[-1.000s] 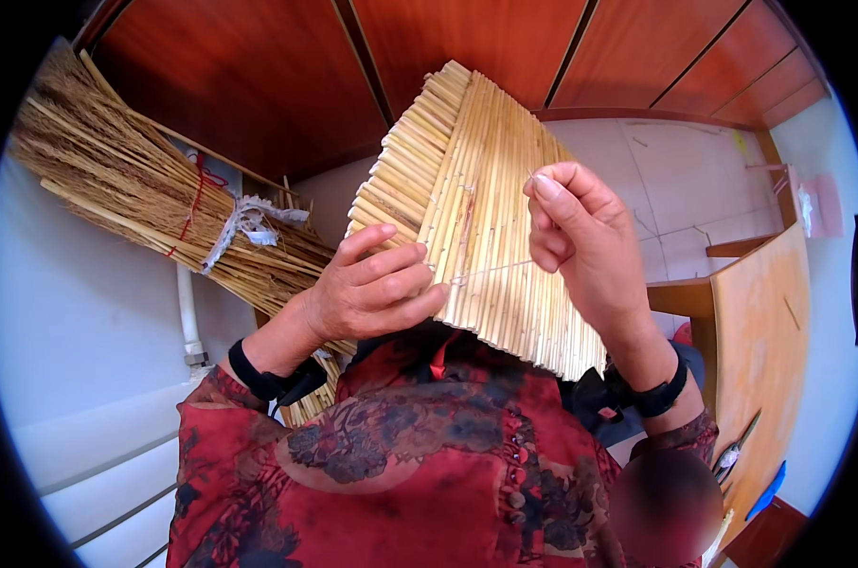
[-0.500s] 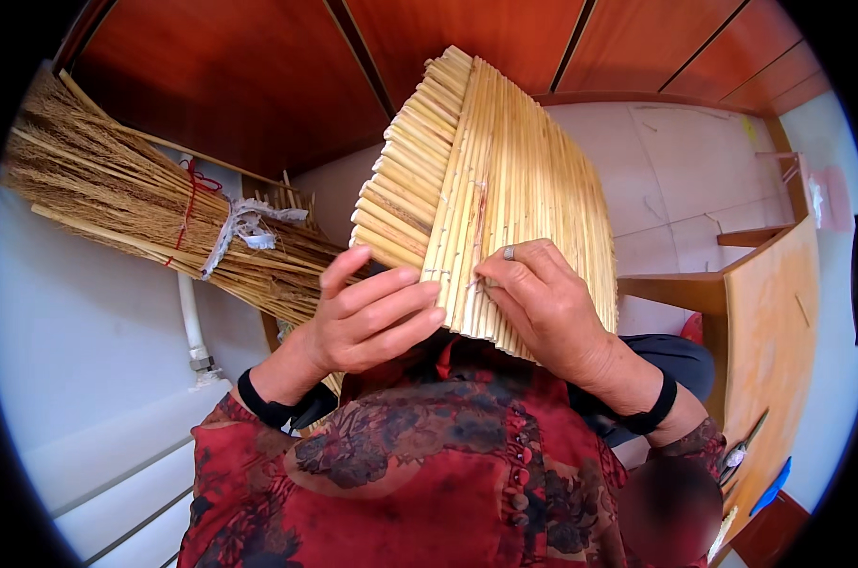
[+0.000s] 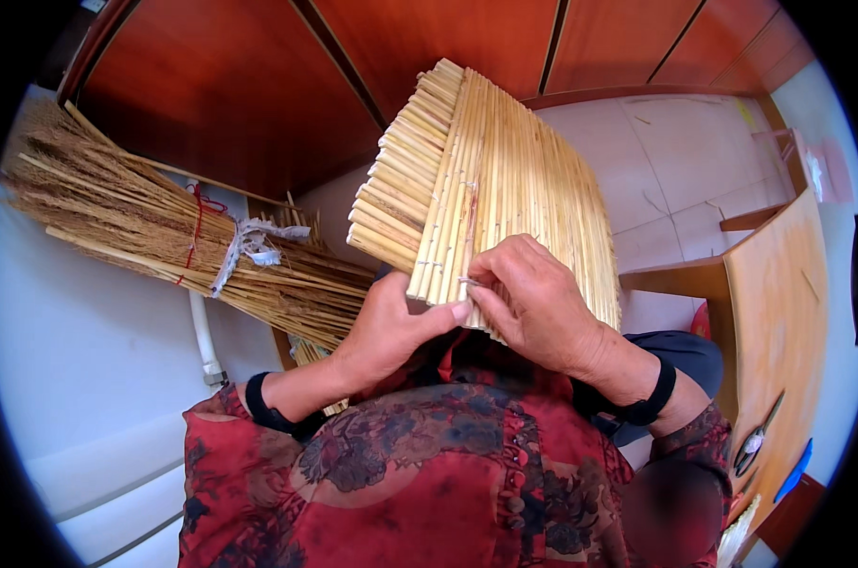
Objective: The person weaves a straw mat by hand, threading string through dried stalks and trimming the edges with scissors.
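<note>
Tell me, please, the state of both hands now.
Left hand: closed on the edge of the stalks, partly hidden.
Right hand: closed, pinching the thread.

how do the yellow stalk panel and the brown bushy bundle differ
The pale yellow panel of stalks has them side by side; the brown bushy stalk bundle is gathered into a sheaf. The panel's ends are blunt, while the bundle has feathery tops. Both consist of slender stalks.

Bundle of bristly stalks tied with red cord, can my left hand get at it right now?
Probably yes: the bundle runs close to the left hand with nothing visible between them, though that hand seems to be holding the edge of the stalk mat.
</note>
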`<state>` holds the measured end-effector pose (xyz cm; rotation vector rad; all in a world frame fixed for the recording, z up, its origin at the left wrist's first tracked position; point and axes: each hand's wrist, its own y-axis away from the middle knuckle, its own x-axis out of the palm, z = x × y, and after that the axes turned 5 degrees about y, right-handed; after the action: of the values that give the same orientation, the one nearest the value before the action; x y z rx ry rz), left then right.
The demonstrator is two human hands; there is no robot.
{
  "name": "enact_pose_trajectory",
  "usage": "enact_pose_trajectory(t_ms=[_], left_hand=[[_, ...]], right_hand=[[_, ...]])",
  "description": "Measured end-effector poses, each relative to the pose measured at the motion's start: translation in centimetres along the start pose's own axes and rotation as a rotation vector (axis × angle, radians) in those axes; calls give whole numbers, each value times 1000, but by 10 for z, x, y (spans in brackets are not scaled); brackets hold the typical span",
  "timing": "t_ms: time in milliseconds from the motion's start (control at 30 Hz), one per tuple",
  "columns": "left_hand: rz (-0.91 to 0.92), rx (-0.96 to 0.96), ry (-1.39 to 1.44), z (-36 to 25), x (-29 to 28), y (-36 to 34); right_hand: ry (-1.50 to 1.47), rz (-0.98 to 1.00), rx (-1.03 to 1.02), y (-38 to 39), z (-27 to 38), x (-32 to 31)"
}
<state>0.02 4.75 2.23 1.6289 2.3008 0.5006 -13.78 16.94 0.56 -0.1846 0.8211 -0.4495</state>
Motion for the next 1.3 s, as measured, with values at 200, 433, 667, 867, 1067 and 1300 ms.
enact_pose_trajectory(t_ms=[200, 433, 667, 867, 1067, 1300], left_hand=[[-101, 133, 530, 3, 14, -11], [-28, 168, 504, -1, 13, -21], [44, 191, 509, -12, 14, -25], [89, 301, 429, -22, 21, -49], [92, 412, 216, -22, 33, -88], [138, 408, 128, -18, 38, -94]], right_hand=[[102, -75, -22, -7, -12, 2], [-370, 192, 294, -23, -15, -26], [-494, 354, 532, -19, -6, -49], [-323, 173, 385, -12, -6, -58], [-108, -96, 204, -6, -22, -60], [-159, -110, 264, 7, -34, -65]])
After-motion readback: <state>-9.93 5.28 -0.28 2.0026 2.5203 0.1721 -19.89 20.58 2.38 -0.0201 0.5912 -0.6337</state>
